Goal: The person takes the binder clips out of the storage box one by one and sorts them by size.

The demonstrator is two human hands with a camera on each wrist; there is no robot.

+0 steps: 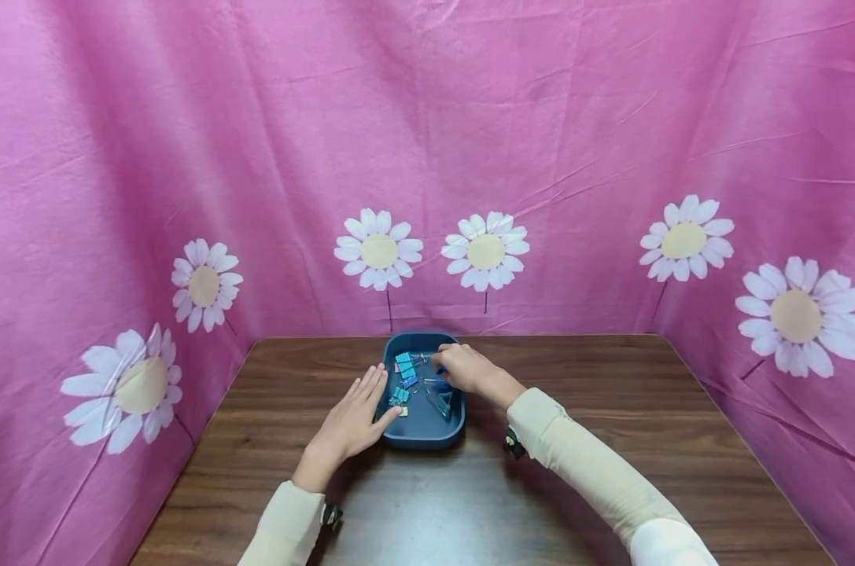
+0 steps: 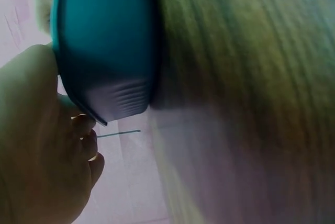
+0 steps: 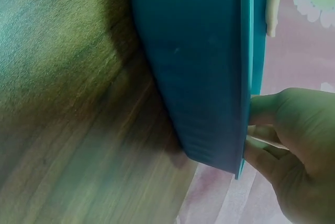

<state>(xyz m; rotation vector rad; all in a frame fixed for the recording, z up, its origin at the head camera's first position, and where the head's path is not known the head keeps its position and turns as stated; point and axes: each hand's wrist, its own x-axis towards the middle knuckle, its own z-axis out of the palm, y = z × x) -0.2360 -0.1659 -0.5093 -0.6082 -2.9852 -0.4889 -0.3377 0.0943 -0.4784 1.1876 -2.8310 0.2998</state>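
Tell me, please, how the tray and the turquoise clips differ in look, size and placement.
Colour: in the head view the tray is dark blue, while the turquoise clips are brighter.
Size: the tray is far larger than any of the turquoise clips.
Placement: the tray sits on the table; the turquoise clips lie inside the tray.
Shared: both are bluish in tone.

Both sleeves [image 1: 586,456] are cream-coloured, with wide cuffs [image 1: 300,503]. Beside each cuff there is a small black device [image 1: 331,516]. Higher up at right, the cloth [image 1: 669,542] is white.
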